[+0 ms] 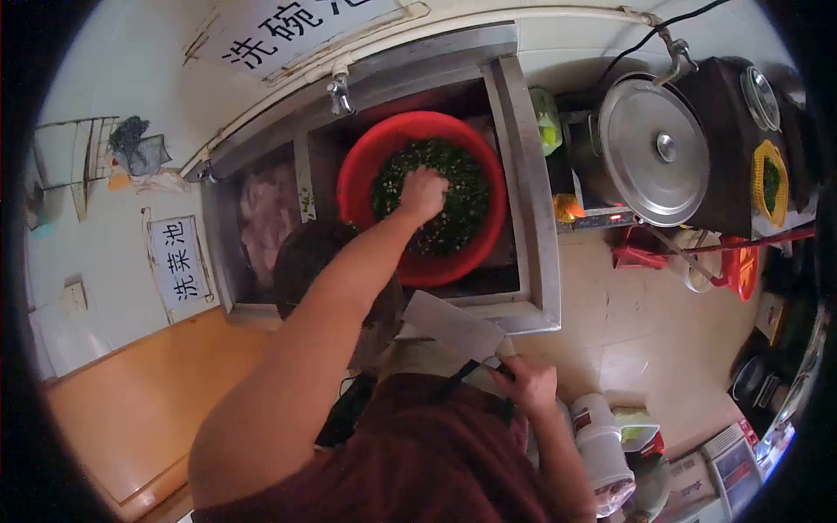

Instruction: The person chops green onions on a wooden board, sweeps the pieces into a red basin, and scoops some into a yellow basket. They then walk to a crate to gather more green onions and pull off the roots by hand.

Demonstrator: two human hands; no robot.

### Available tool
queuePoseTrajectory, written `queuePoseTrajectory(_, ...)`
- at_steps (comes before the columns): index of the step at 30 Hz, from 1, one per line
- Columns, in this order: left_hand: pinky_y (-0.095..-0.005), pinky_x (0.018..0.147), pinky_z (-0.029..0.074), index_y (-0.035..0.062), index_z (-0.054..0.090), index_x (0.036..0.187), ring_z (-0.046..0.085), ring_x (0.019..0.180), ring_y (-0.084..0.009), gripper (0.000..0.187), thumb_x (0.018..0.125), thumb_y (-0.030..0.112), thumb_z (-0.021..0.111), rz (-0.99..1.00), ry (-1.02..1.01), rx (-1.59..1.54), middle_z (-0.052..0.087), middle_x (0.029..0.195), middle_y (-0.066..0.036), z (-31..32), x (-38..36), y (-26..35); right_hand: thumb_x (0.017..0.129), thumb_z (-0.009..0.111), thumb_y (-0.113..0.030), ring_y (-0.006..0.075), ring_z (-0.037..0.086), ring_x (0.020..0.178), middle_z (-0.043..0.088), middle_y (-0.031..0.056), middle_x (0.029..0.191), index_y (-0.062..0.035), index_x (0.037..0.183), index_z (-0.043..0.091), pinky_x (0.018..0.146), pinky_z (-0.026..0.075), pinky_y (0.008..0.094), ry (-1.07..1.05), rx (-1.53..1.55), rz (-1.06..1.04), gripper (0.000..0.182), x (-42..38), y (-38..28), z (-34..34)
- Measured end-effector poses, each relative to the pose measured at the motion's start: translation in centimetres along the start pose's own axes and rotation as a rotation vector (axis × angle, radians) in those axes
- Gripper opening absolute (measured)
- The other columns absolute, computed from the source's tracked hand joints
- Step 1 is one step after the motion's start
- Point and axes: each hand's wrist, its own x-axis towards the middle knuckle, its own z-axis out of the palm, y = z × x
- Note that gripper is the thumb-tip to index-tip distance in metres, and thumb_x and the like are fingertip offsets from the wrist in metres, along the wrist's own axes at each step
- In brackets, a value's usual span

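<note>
My left hand (425, 193) reaches down into a red plastic basin (357, 161) standing in the metal sink. Its fingers are curled at the surface of the chopped greens (466, 187), which are mixed with small pale bits; whatever is between them is hidden. My right hand (530, 383) grips the handle of a cleaver (453, 324). The broad blade points toward the sink's front edge, near my waist.
Pale, meat-like pieces (268, 209) fill the left sink bay. A faucet (340, 91) juts over the basin. Right of the sink stands a lidded steel pot (654, 148), with a yellow basket (769, 187) of greens farther right. White buckets (597, 436) stand behind my right hand.
</note>
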Motion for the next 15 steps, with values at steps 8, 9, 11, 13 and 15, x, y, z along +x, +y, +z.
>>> queuePoseTrajectory(8,-0.0427,0.084,0.056,0.0109,0.078,0.104,0.072,0.091,-0.0317,0.027,0.081,0.025,0.079,-0.391,0.102,-0.675,0.075,0.095,-0.014,-4.5,0.4,-9.3,0.071,0.088,-0.020,0.0297,0.071,0.070,0.071,0.0093,0.080,-0.0072,0.092,0.073,0.062,0.056,0.0412,0.075,0.066,0.018,0.029,1.0,1.0,0.0)
queuePoseTrajectory(9,-0.0440,0.084,0.056,0.0108,0.077,0.103,0.072,0.092,-0.0329,0.026,0.082,0.025,0.077,-0.350,0.060,-0.579,0.075,0.096,-0.014,-4.6,0.2,-9.6,0.074,0.087,-0.028,0.0294,0.071,0.070,0.072,0.0093,0.079,-0.0100,0.093,0.074,0.062,0.056,0.0417,0.077,0.050,0.020,0.029,1.2,1.2,0.1)
queuePoseTrajectory(11,-0.0453,0.084,0.056,0.0108,0.077,0.103,0.071,0.093,-0.0341,0.024,0.083,0.024,0.076,-0.318,0.012,-0.484,0.074,0.096,-0.015,-4.1,-0.5,-9.3,0.076,0.085,-0.036,0.0290,0.072,0.071,0.073,0.0093,0.078,-0.0129,0.094,0.075,0.062,0.056,0.0422,0.069,0.037,0.022,0.030,1.2,1.4,0.7)
queuePoseTrajectory(13,-0.0483,0.084,0.055,0.0108,0.076,0.100,0.070,0.093,-0.0371,0.020,0.084,0.021,0.071,-0.287,-0.109,-0.296,0.074,0.096,-0.016,-2.6,-1.0,-6.0,0.076,0.086,-0.034,0.0299,0.071,0.069,0.073,0.0093,0.077,-0.0123,0.095,0.075,0.061,0.056,0.0425,0.078,0.080,0.069,0.031,1.4,1.0,0.5)
queuePoseTrajectory(15,-0.0536,0.084,0.054,0.0085,0.073,0.095,0.069,0.093,-0.0412,0.017,0.081,0.014,0.065,-0.298,-0.226,-0.259,0.072,0.098,-0.020,-2.4,-1.5,-1.8,0.076,0.086,-0.034,0.0304,0.071,0.067,0.073,0.0093,0.077,-0.0120,0.095,0.074,0.060,0.056,0.0426,0.058,0.067,0.072,0.031,1.1,1.1,0.7)
